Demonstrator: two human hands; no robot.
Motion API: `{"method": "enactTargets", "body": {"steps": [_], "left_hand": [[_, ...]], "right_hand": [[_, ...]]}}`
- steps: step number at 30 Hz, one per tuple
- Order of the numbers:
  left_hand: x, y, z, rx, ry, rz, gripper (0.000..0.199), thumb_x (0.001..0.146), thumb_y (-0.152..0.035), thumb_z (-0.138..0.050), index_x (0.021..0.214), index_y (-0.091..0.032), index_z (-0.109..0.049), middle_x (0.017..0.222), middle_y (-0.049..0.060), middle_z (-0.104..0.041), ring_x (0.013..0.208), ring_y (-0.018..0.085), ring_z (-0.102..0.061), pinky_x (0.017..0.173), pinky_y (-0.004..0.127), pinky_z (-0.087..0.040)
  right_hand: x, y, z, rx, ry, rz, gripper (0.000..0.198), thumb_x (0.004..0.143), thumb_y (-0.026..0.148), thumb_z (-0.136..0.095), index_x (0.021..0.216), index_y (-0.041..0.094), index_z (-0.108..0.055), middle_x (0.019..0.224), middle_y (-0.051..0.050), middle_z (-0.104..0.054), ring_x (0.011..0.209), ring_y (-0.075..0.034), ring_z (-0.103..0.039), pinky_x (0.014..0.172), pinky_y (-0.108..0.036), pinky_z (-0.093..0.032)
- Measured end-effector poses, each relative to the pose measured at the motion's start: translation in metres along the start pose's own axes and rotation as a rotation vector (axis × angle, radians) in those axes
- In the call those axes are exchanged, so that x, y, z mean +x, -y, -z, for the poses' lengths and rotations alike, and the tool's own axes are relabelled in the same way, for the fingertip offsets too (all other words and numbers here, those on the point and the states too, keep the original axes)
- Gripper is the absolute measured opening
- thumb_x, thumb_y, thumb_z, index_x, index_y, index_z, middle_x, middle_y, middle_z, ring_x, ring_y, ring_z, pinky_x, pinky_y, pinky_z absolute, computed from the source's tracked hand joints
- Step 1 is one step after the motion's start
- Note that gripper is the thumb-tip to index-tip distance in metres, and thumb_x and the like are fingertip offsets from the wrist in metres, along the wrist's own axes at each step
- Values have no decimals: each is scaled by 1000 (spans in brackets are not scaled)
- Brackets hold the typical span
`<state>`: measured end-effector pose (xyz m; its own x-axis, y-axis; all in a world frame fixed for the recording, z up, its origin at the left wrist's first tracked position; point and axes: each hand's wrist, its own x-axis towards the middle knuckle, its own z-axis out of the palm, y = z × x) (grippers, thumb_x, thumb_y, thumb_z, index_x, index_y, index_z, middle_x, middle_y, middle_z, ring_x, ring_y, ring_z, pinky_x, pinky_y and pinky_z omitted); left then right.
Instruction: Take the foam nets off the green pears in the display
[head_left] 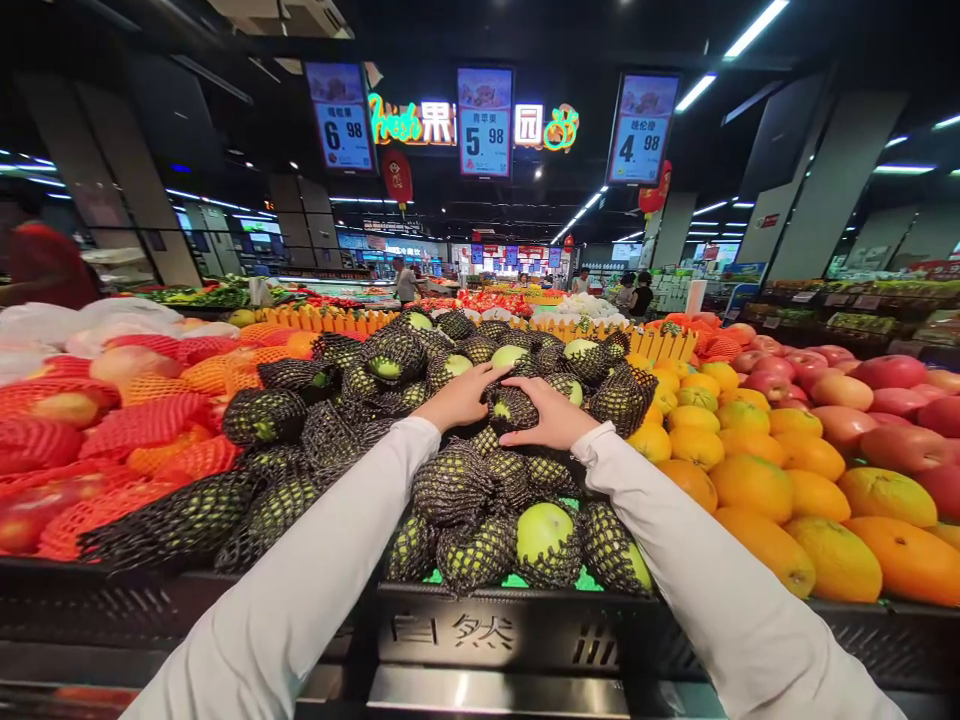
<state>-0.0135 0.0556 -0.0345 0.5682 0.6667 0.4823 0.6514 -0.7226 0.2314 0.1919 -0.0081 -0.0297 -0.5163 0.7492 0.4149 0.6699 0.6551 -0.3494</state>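
A green apple (514, 408) in black foam netting sits between my two hands, above the middle of the apple heap. My right hand (553, 412) curves around its right side, thumb below and fingers over the top. At its upper left, my left hand (463, 396) bends its fingers against the same apple. Other netted green apples surround both hands. One bare-topped apple (543, 532) rests at the front, and a pale green apple (510, 356) shows just beyond my fingertips.
Apples in red and orange nets (146, 430) lie on the left. To the right are oranges (750, 484) and red apples (870, 405). A black bin front (495, 632) borders the heap nearest me. Price screens (485, 125) hang overhead, and people stand farther back.
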Motion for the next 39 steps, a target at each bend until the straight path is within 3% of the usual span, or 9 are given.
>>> {"method": "enactTargets", "body": {"steps": [5, 13, 22, 31, 36, 39], "left_hand": [[-1, 2, 2, 51, 25, 3, 86, 66, 0, -53, 150, -18, -42, 155, 16, -41, 144, 30, -39, 120, 45, -32], [-5, 4, 0, 67, 45, 38, 95, 68, -1, -51, 157, -18, -23, 164, 17, -21, 150, 32, -26, 121, 46, -28], [-20, -26, 10, 191, 171, 84, 84, 79, -2, -43, 158, -14, -19, 164, 17, -18, 150, 29, -27, 120, 44, -31], [-32, -30, 12, 29, 125, 164, 71, 90, -9, -38, 157, -27, -25, 164, 7, -26, 147, 26, -34, 118, 49, -35], [-27, -31, 40, -187, 178, 268, 50, 99, -27, -41, 149, -26, -43, 160, 6, -36, 146, 23, -37, 120, 46, -31], [-38, -44, 62, -192, 163, 349, 46, 99, -31, -43, 144, -26, -51, 157, 7, -41, 148, 25, -33, 120, 50, -29]], "right_hand": [[-1, 2, 1, 17, 0, -11, 87, 69, 43, -85, 141, 22, -42, 134, -14, -51, 129, -32, -49, 108, -48, -40], [-3, 6, 0, 16, -27, -15, 87, 68, 51, -84, 141, 23, -45, 131, -14, -53, 125, -32, -53, 107, -48, -41], [-6, 12, -16, 112, -217, -72, 73, 71, 39, -83, 135, 21, -52, 128, -11, -53, 122, -28, -52, 109, -47, -40], [-13, 8, -21, 232, -217, -140, 79, 64, 28, -85, 135, 24, -52, 136, -11, -49, 127, -30, -49, 110, -46, -40], [-16, 1, -37, 121, -338, -39, 80, 67, 28, -80, 140, 21, -48, 138, -16, -48, 127, -33, -50, 107, -50, -44], [-13, 3, -45, 48, -387, -139, 75, 61, 19, -77, 132, 21, -56, 131, -16, -54, 120, -34, -55, 102, -52, -48]]}}
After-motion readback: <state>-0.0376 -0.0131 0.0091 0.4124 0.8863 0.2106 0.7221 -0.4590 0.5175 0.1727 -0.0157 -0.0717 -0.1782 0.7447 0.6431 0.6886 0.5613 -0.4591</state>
